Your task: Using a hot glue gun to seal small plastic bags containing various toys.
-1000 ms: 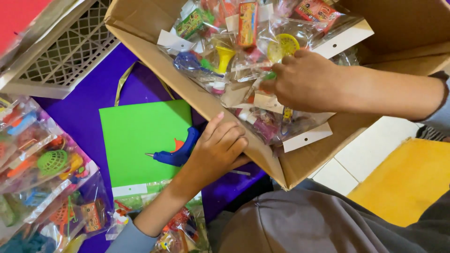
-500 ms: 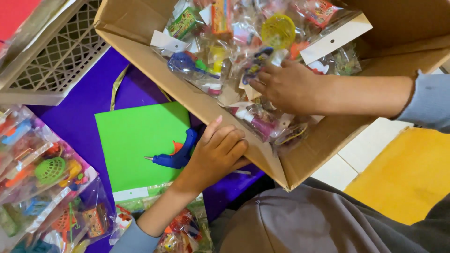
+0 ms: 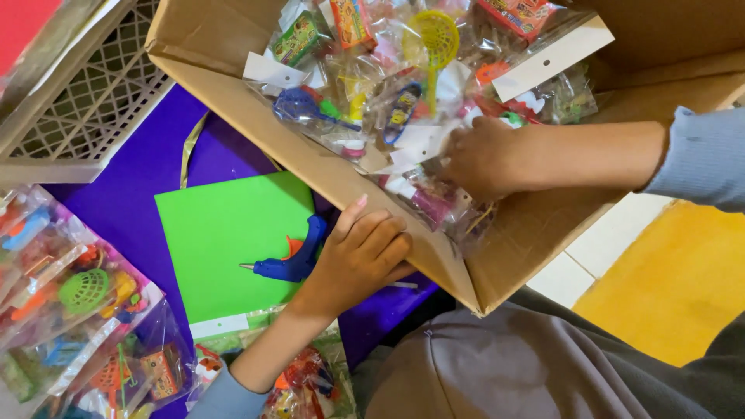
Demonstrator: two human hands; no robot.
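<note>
An open cardboard box (image 3: 310, 167) holds several clear plastic packets of small toys (image 3: 388, 85). My right hand (image 3: 485, 159) reaches into it from the right, its fingers curled on a packet (image 3: 434, 206) near the box's near wall. My left hand (image 3: 361, 256) lies flat against the outside of that wall, its fingers together and nothing in its grip. A blue glue gun (image 3: 291, 262) lies just left of that hand on a green sheet (image 3: 225, 233); its handle end runs under my palm.
A purple sheet (image 3: 132, 182) lies under the green one. More toy packets (image 3: 70, 302) are piled at the left and bottom. A pale lattice crate (image 3: 85, 101) stands at the upper left. My grey-clad lap (image 3: 528, 365) and a yellow mat (image 3: 675, 287) lie at the lower right.
My right hand has shifted lower among the packets, toward the box's near wall. My left hand has stayed against the box beside the glue gun.
</note>
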